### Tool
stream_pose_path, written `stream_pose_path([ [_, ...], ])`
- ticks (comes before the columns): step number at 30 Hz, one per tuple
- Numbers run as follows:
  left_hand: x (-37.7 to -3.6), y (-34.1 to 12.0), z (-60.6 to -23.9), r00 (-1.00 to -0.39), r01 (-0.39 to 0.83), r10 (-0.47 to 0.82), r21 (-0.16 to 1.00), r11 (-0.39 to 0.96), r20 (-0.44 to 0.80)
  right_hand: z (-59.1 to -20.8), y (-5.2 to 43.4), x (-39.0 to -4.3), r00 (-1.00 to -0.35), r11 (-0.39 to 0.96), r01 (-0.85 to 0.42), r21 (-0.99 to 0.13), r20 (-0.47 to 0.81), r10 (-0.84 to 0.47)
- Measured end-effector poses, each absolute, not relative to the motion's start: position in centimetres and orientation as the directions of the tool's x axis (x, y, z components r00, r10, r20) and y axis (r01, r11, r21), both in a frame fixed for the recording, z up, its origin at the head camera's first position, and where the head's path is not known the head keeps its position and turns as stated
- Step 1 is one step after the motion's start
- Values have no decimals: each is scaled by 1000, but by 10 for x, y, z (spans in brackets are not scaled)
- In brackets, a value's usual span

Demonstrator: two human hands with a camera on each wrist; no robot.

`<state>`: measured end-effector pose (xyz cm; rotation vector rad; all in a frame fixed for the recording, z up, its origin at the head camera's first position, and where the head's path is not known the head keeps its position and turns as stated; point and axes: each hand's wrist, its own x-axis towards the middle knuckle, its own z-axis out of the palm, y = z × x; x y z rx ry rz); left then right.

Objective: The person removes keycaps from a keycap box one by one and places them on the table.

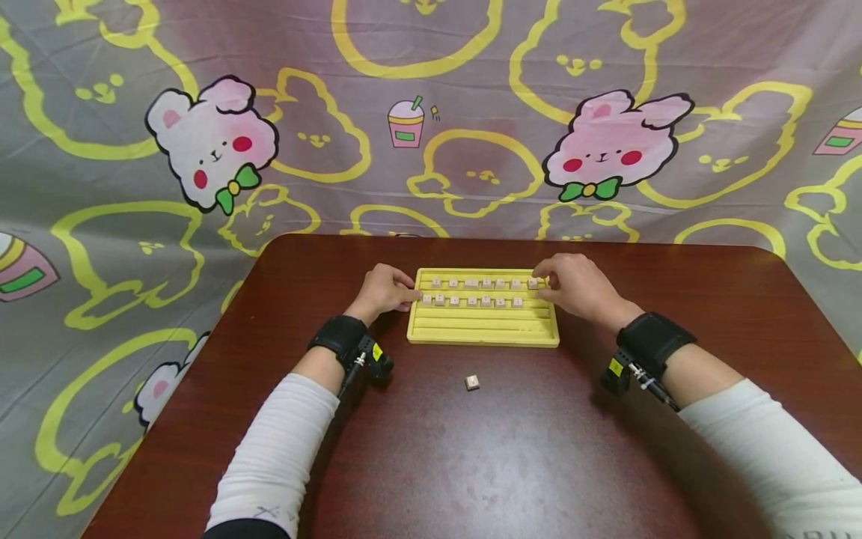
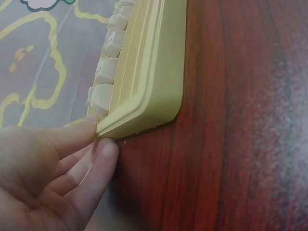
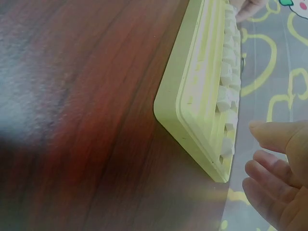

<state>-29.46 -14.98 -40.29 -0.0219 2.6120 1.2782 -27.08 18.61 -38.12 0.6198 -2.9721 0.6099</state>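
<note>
Hands frame a yellow grooved tray [image 1: 483, 329] at the middle of the dark wooden table [image 1: 512, 464] in the head view: the left hand [image 1: 384, 292] sits at the tray's 9 o'clock edge, fingers curled against it, and the right hand [image 1: 572, 287] at about 2 o'clock, fingertips on the last small tile of the far row [image 1: 485, 284]. A second tile row [image 1: 471, 301] lies just behind it, and one loose tile [image 1: 473, 382] rests at the tray's 6 o'clock, well apart. Left wrist view shows the fingers [image 2: 91, 144] pinching the tray's corner [image 2: 144, 115]. Right wrist view shows relaxed, loosely bent fingers [image 3: 274, 168] beside the tray's end [image 3: 202, 144], holding nothing. Lifting or nudging that pinched corner could, I judge, tilt the tray and slide tiles out of their grooves.
</note>
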Motion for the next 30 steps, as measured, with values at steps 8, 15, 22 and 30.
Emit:
stream_pose_path([
  [8, -294, -151, -403, -973, -107, 100, 784, 612, -210, -382, 183, -279, -929, 845, -363, -392, 82, -361],
  [15, -296, -151, -405, -974, -105, 96, 785, 611, -205, -387, 178, -286, -937, 860, -343, -378, 77, -340],
  [22, -296, -150, -405, -973, -118, 86, 782, 612, -213, -395, 174, -290, -941, 865, -334, -374, 76, -331],
  [30, -297, -150, -405, -973, -122, 84, 788, 603, -215, -401, 174, -292, -940, 875, -337, -348, 69, -335],
])
